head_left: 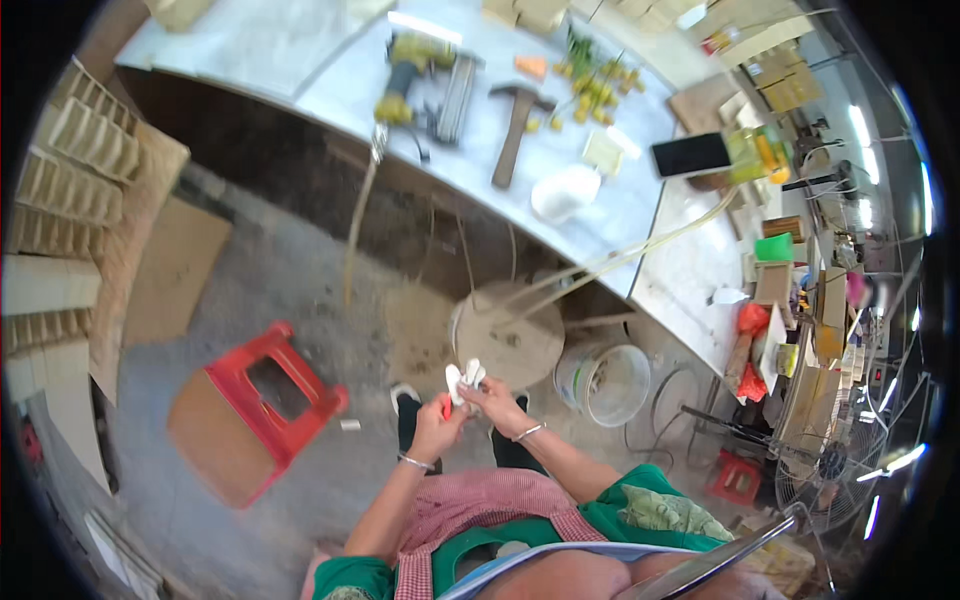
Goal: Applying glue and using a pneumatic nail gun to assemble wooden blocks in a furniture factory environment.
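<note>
My left hand [437, 427] and my right hand [490, 403] meet in front of my apron, both with fingers closed. Between them is a small white object [454, 382], soft-looking, with a second white bit [473, 373] at the right fingertips. A small red spot [446, 405] shows at my left fingers. The pieces are too small and blurred to name more exactly. A bracelet circles each wrist. Beyond my hands, a round wooden board or stool top [512, 338] stands low over the floor.
A worktable [460, 185] bears a nail gun [405, 80], a hammer [516, 135], yellow fruit [595, 95], a white bag [565, 192] and a phone [692, 155]. A red stool [290, 385] lies tipped at left. A clear bucket [615, 385] and hoses [620, 260] are at right, beyond them a fan [830, 460].
</note>
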`<state>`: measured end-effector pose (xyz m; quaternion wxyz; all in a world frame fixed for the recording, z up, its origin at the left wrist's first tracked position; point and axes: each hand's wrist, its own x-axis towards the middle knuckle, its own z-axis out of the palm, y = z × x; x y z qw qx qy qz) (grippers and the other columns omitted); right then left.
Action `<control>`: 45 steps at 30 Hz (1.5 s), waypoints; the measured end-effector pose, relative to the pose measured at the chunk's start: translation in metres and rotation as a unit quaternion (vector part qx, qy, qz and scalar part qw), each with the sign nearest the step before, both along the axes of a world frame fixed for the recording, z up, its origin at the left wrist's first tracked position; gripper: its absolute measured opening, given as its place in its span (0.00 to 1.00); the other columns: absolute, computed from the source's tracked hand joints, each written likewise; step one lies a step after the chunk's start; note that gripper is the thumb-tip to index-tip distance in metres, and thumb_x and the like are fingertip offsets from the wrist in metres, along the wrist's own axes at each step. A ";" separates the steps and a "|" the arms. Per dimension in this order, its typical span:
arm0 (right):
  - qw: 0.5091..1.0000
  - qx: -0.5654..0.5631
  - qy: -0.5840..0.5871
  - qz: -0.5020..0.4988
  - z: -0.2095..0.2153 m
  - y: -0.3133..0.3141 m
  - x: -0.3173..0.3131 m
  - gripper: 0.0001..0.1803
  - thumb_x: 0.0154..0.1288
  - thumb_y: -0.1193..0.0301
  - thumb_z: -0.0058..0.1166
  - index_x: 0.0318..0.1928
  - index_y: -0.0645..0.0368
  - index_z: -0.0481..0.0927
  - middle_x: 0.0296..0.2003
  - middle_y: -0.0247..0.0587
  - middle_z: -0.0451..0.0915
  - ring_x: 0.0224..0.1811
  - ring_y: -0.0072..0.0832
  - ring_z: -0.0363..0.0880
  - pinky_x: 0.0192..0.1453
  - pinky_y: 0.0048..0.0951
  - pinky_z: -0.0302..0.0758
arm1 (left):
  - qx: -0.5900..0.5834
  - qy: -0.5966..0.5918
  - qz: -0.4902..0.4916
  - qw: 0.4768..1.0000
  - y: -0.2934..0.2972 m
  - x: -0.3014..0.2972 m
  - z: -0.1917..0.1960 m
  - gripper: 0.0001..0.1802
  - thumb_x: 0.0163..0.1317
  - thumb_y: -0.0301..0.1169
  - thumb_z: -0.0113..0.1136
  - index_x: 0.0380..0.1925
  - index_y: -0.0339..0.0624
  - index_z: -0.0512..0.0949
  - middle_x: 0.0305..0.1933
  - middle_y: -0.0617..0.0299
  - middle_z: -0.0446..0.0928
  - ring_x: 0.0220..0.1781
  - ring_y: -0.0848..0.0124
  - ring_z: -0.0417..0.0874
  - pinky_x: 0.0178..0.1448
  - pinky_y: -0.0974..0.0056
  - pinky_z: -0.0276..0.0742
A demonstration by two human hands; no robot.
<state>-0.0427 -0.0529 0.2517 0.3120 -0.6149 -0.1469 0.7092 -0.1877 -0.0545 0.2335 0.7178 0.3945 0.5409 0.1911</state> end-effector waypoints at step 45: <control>0.863 0.376 -0.323 -0.098 0.209 0.516 -0.042 0.21 0.58 0.64 0.58 0.49 0.63 0.76 0.37 0.37 0.79 0.37 0.18 0.74 0.43 0.22 0.72 | -0.163 -0.115 0.245 0.949 0.410 -0.228 0.119 0.11 0.62 0.27 0.51 0.42 0.32 0.73 0.30 0.56 0.76 0.35 0.65 0.80 0.46 0.59 0.79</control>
